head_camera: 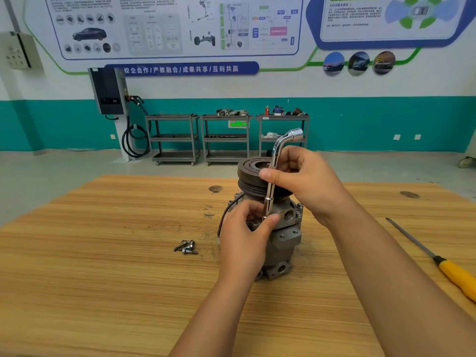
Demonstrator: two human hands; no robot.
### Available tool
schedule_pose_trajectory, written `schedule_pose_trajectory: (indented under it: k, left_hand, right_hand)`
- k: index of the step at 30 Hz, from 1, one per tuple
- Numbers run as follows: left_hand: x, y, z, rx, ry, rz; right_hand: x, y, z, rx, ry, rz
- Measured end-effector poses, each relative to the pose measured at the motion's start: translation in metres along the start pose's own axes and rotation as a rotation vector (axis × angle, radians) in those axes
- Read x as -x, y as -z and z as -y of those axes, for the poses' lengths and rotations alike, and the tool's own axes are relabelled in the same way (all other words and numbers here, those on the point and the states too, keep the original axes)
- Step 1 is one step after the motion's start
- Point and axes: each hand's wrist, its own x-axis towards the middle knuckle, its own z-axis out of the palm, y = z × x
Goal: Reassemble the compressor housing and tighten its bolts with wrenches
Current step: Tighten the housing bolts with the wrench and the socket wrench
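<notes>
A grey metal compressor [283, 238] stands on end on the wooden table [103, 253], its dark pulley [251, 168] on top. A chrome L-shaped socket wrench [277, 155] stands nearly upright, its lower end at the housing's upper flange. My right hand [306, 176] grips the wrench's shaft just below the bend. My left hand [247, 233] pinches the wrench's lower end against the housing and hides the bolt there. A few loose bolts [186, 247] lie on the table left of the compressor.
A yellow-handled screwdriver [438, 261] lies at the table's right edge. A black wire [225, 215] hangs from the compressor's left side. Across the floor stand three grey shelf carts [226, 137] and a wall charger [109, 91].
</notes>
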Motion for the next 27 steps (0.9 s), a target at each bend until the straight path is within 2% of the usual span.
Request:
schedule_pose_trajectory:
  k: [6, 16, 27]
  left_hand:
    - [0.0014, -0.002, 0.0028, -0.024, -0.047, -0.019]
    - [0.0032, 0.0017, -0.0016, 0.016, 0.003, 0.016]
    - [0.0032, -0.0002, -0.0013, -0.026, -0.006, 0.004]
  right_hand:
    - [0.0017, 0.008, 0.0042, -0.036, 0.028, 0.144]
    - [0.0024, -0.0012, 0.001, 0.002, 0.023, -0.017]
    - [0.0042, 0.0021, 0.0067, 0.021, 0.006, 0.103]
